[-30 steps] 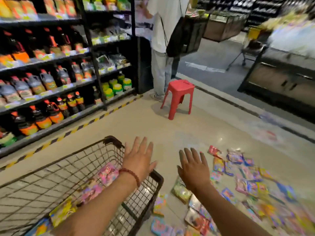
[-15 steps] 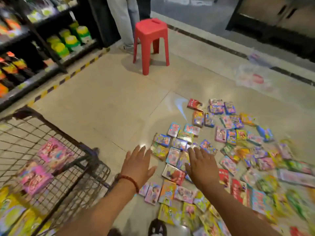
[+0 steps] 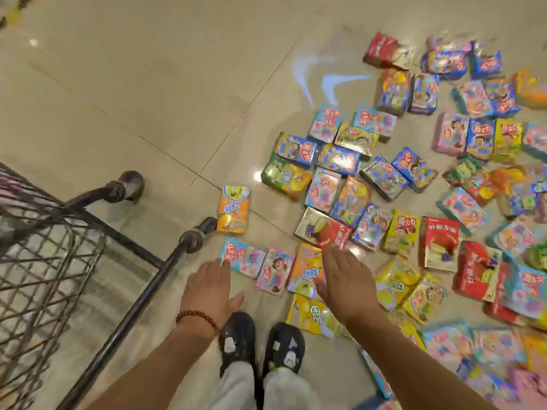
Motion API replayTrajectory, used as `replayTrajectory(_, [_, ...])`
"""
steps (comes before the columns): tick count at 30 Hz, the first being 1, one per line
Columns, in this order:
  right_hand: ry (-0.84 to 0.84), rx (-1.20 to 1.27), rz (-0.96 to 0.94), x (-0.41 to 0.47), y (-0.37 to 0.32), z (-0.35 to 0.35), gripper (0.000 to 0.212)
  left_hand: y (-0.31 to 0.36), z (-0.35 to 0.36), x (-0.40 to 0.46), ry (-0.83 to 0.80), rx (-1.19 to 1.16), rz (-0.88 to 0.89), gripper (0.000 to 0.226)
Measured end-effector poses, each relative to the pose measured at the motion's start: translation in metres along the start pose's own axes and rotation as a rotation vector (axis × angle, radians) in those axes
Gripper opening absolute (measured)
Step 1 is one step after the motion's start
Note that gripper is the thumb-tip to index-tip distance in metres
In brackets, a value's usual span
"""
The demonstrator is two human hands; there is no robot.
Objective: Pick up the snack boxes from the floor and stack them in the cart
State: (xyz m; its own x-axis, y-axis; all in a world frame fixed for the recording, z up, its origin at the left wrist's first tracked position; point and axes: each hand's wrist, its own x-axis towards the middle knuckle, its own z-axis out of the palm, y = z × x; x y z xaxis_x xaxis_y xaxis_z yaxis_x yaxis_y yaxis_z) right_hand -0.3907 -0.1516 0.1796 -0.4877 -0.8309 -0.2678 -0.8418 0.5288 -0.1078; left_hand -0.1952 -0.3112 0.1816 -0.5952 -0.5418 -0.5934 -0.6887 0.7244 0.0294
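Head: flat hands over snack boxes [image 3: 384, 184]; lettering blurred

Cart [image 3: 124, 306] blocks left; ahead open.

floor [image 3: 133, 84]: beige glossy tiles, thin dark joints seen | light reflections [image 3: 322, 75]: pale blue streaks seen on the tiles near top centre | shoes [image 3: 236, 338]: two black, white-marked, side by side at bottom centre | trousers [image 3: 236, 386]: light-coloured, seen above the shoes | bracelet [image 3: 196, 316]: reddish beads, worn at a wrist | hazard tape [image 3: 13, 13]: yellow-black, blurred, top-left corner
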Motion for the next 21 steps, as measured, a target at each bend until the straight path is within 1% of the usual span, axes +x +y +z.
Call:
replayTrajectory(3, [-0.017, 0.005, -0.049, 0.018, -0.007, 0.061, 0.072, -0.011, 0.044, 0.032, -0.049, -0.016, -0.029, 0.088])
replayTrajectory(7, [-0.039, 0.041, -0.148, 0.043, -0.014, 0.139, 0.079, -0.022, 0.098, 0.079, -0.072, 0.047, -0.043, 0.088])
replayTrajectory(10, [-0.073, 0.004, -0.197, 0.057, -0.018, 0.189, 0.084, -0.028, 0.134, 0.111, -0.079, 0.061, -0.023, 0.092])
replayTrajectory(12, [-0.082, -0.037, -0.219, 0.066, -0.022, 0.215, 0.082, -0.033, 0.158, 0.130, -0.099, 0.085, -0.006, 0.095])
replayTrajectory(16, [-0.060, -0.083, -0.294, 0.085, -0.031, 0.246, 0.076, -0.042, 0.185, 0.162, -0.062, 0.115, 0.048, 0.098])
replayTrajectory(19, [-0.084, -0.126, -0.372, 0.100, -0.032, 0.263, 0.079, -0.056, 0.198, 0.183, 0.023, 0.163, 0.174, 0.112])
replayTrajectory(21, [-0.091, -0.153, -0.438, 0.107, -0.027, 0.271, 0.072, -0.066, 0.207, 0.194, 0.093, 0.191, 0.210, 0.115])
